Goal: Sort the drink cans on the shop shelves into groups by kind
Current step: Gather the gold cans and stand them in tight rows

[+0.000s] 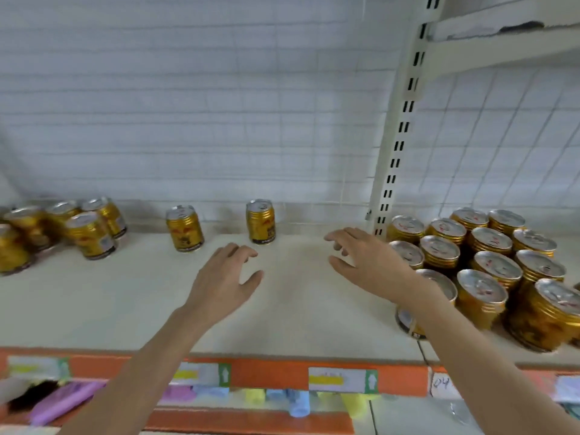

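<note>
Both hands hang over the bare middle of the cream shelf (282, 309) with nothing in either grip; the left hand (224, 282) is palm down, fingers spread and slightly curled, thumb splayed to the right, a wide grip holding nothing; the right hand (368, 263) reaches in from the right, fingers loosely curved and parted toward the left, thumb below them, likewise wide and empty; both forearms are bare and rise from the lower edge of the view.

Just beyond the left fingertips stands a lone gold can (261, 221), upright, ribbed near its silver top, apart from the hand; a second single can (184, 228) stands further left, tilted by the lens; a loose cluster of gold cans (89, 235) sits at the far left; a tight block of gold cans (489, 265) fills the right side, the right wrist crossing in front of its nearest can.

A slotted white upright (397, 146) rises behind; an orange price strip (270, 375) with paper labels edges the shelf front.
</note>
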Available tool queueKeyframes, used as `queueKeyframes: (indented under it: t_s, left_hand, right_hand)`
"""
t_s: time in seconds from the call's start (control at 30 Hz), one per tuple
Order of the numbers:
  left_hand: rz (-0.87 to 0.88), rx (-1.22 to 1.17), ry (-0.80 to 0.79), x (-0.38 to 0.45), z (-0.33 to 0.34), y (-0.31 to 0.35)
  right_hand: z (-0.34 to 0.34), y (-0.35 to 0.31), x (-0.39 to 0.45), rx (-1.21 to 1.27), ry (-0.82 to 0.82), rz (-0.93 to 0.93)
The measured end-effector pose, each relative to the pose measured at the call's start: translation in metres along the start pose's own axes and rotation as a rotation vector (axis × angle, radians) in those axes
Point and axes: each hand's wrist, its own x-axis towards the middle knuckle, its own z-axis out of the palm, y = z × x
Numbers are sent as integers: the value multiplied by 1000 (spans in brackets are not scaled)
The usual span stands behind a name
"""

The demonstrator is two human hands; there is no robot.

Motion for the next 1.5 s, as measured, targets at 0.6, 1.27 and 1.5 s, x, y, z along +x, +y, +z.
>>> queueKeyframes:
  t_s: [0.6,1.27,1.5]
  left_hand:
    - [-374,-273,120,84,-3,-171]
    - [-62,-601,-136,100,24,-54]
    - [117,-592,-315,112,58,46]
  right_hand:
    - [96,-71,168,318,17,534]
    - [37,-67,42,190,101,693]
    - [-4,-34,-38,-36,49,663]
